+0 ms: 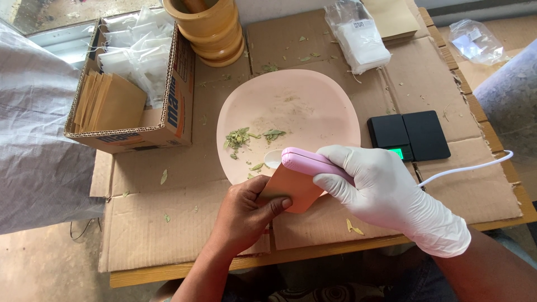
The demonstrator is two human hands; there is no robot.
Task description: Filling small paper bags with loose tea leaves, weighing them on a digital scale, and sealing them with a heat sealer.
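A low wooden table (313, 254) covered in creased flattened cardboard (168, 223) fills the frame, with bare floor at lower left. At upper left an open cardboard box (168, 120) holds flat tan paper envelopes (106, 103) and crinkly clear bags. Right of it stands a turned wooden mortar (215, 33). In the middle lies a smooth, rounded pale pink plate (313, 106), nearly empty: only a few dried green leaf bits (246, 137) and a small white scoop remain. At lower centre the bare left hand (243, 215) pinches a small tan pouch (293, 190) by its lower edge. The gloved right hand (386, 190) is closed around a pink handheld sealer (310, 162) clamped over the pouch's top, so sealing appears under way. Farther right sit a matte black pocket scale (411, 134) and more bagged sachets (361, 39).
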